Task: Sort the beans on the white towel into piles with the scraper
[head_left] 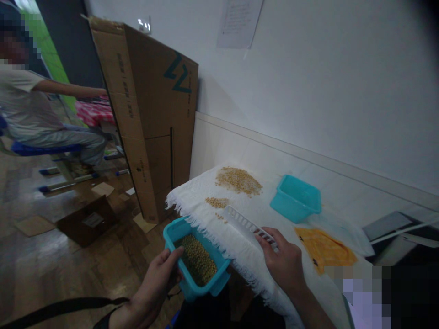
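My left hand (158, 275) grips the near-left side of a turquoise plastic bin (188, 292), thumb over its rim. Yellowish soybeans (199, 259) lie inside it. The bin is held against the fringed edge of a white cloth (202, 185), partly below the tabletop. Closed around one end of a white slotted plastic strip (240, 220), my right hand (283, 261) keeps it low over the cloth. Just beyond the strip's far end are a few loose beans (220, 216) and a small cluster (216, 202). A larger soybean pile (237, 180) sits farther back.
A second turquoise bin (295, 208) stands at the right, near an orange mesh bag (325, 249) and clear plastic. A tall cardboard box (161, 114) rises at the table's left end. Another person (30, 105) sits beyond it. Cardboard pieces (87, 221) litter the floor.
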A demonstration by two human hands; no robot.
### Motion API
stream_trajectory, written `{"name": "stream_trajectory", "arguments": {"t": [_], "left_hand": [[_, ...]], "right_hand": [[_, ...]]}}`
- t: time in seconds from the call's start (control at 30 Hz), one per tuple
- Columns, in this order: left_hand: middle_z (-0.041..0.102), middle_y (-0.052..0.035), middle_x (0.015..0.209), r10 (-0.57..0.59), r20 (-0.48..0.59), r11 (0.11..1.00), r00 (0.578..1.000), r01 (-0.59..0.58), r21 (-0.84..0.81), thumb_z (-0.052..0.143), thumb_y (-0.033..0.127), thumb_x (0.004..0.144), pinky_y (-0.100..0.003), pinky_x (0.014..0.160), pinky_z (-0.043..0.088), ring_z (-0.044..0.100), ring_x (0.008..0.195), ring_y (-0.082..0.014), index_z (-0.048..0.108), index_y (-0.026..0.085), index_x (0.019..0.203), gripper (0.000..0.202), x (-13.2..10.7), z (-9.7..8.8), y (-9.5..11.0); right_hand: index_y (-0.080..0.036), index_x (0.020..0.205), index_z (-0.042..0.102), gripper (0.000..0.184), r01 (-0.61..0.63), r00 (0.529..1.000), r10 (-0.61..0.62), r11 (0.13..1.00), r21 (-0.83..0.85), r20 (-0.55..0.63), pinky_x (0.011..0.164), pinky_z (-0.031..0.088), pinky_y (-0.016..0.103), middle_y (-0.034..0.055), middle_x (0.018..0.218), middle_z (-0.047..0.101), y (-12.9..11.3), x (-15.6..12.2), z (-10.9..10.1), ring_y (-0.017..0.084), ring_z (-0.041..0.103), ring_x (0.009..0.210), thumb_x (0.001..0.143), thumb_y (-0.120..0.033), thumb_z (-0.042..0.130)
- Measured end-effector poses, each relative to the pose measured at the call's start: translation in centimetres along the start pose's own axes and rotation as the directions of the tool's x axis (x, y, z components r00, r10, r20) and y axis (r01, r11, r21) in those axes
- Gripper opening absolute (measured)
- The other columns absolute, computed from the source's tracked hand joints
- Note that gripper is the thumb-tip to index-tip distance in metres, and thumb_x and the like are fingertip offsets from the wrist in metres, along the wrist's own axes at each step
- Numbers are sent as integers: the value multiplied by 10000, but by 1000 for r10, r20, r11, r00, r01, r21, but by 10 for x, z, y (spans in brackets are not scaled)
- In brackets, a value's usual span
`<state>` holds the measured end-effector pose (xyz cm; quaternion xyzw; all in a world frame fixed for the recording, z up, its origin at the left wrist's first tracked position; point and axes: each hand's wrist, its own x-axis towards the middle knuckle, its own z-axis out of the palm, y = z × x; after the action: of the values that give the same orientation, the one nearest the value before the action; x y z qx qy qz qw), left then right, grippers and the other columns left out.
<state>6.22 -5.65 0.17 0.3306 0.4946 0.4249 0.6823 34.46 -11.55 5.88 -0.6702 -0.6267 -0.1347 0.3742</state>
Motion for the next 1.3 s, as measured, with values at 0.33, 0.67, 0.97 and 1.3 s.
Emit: {"name": "stream_trajectory", "arguments": {"t": [0.33, 0.67, 0.97, 1.3], "left_hand": [[557, 42, 518, -9, 1, 1000, 1000, 9, 11, 794, 481, 696, -199, 438, 380, 472, 453, -90, 630, 179, 650, 347, 2, -1, -1], [554, 60, 508, -16, 17, 1000, 1000, 16, -19, 807, 498, 683, -199, 464, 387, 476, 452, -87, 597, 187, 658, 376, 3, 0, 2], [552, 64, 501, -14, 15, 1000, 1000, 14, -25, 809, 500, 683, -190, 449, 375, 463, 443, -80, 613, 186, 665, 371, 5, -1, 0], [576, 56, 507, -19, 7, 999, 1000, 19, -37, 823, 480, 672, -191, 455, 405, 486, 453, -86, 628, 190, 651, 350, 5, -1, 2]], "right_hand": [[-198, 912, 708, 282, 23, 1000, -23, 1000, 13, -19, 496, 518, 220, 24, 667, 749, -7, -3, -4, 181, 715, 524, 961, -397, 515], [-193, 918, 706, 252, 105, 994, -106, 993, 45, 21, 539, 526, 206, 17, 674, 748, -28, -2, -1, 162, 717, 546, 973, -316, 494], [-180, 895, 712, 335, 140, 984, -145, 989, -49, -101, 544, 533, 209, 41, 702, 765, -33, -1, -7, 161, 718, 539, 1011, -353, 450], [-169, 874, 736, 436, 77, 984, -119, 957, -280, -133, 449, 443, 229, 40, 599, 725, -6, -6, -9, 162, 668, 442, 1024, -402, 399]]}}
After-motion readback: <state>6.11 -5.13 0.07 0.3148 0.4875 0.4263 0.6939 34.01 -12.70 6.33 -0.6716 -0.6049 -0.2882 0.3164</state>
